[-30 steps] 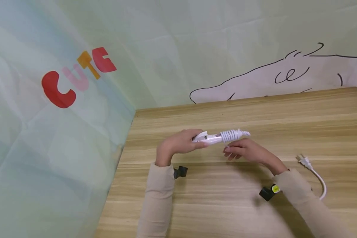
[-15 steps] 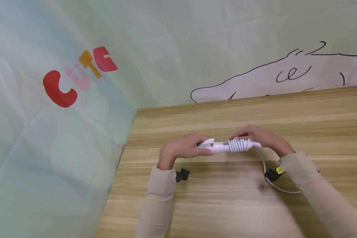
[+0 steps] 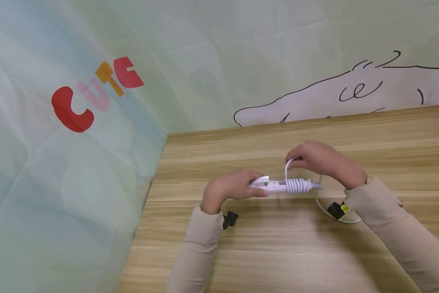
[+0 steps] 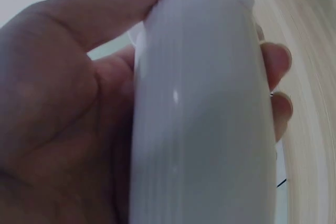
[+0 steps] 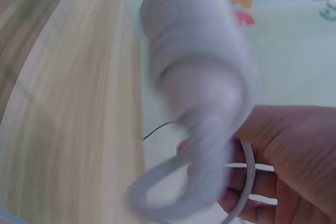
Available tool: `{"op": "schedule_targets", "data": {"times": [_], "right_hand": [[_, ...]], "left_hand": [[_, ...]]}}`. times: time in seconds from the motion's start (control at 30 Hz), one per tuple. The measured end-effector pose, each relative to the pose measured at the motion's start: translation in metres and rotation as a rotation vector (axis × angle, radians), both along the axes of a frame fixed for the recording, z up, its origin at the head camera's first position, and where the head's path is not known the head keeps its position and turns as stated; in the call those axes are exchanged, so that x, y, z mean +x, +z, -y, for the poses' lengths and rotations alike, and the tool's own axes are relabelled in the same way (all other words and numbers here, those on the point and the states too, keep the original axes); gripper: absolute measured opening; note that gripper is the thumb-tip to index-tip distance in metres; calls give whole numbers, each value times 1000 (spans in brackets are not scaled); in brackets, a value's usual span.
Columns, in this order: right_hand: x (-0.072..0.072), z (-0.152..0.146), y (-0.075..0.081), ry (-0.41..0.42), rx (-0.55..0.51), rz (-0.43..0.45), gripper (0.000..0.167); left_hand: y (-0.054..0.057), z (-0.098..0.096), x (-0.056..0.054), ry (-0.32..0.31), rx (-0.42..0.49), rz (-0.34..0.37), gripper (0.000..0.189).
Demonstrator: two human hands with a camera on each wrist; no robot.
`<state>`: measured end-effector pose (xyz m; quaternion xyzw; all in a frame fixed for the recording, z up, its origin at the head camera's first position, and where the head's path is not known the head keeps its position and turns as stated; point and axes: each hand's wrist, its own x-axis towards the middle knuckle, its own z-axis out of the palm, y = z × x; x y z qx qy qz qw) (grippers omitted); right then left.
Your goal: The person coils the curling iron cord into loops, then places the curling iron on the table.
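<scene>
A white hair curling iron (image 3: 276,187) is held sideways over the table, its cord (image 3: 297,186) wound in several tight turns round the handle's right end. My left hand (image 3: 235,185) grips the iron's left part, thumb along the near side by a raised lever. In the left wrist view its thick white body (image 4: 205,114) lies against the palm with fingertips curled round the far side. My right hand (image 3: 322,158) pinches a loop of the cord just beyond the handle. The right wrist view shows the blurred handle end (image 5: 205,87) and cord running past the curled fingers.
A wood-grain table (image 3: 263,252) spreads underneath, backed by a printed cloth (image 3: 204,73) with another cloth wall at left. A slack length of cord (image 3: 347,222) hangs near the right sleeve. Black camera mounts (image 3: 230,219) sit at both wrists.
My right hand has gone from the near side of the handle round to the far side, drawing the cord loop with it. The iron has shifted slightly right and nearer. The plug is now hidden.
</scene>
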<state>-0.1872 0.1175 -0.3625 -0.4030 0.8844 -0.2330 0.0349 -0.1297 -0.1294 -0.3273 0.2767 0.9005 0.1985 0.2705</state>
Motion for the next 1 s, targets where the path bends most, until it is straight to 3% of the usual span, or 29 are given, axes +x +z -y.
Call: {"op": "schedule_targets", "data": {"times": [0.23, 0.53, 0.7, 0.83, 1.0], "right_hand": [[11, 12, 12, -69, 112, -116, 5], [41, 25, 23, -178, 156, -192, 8], [64, 31, 13, -230, 93, -106, 14], [77, 35, -2, -220, -18, 37, 15], [81, 38, -30, -192, -174, 230, 16]], "left_hand": [[-2, -9, 4, 1, -74, -62, 23], [-13, -1, -6, 131, -53, -45, 26], [-14, 12, -13, 187, -18, -67, 23], [-11, 19, -17, 204, -14, -102, 24], [-6, 22, -17, 213, -15, -101, 25]]}}
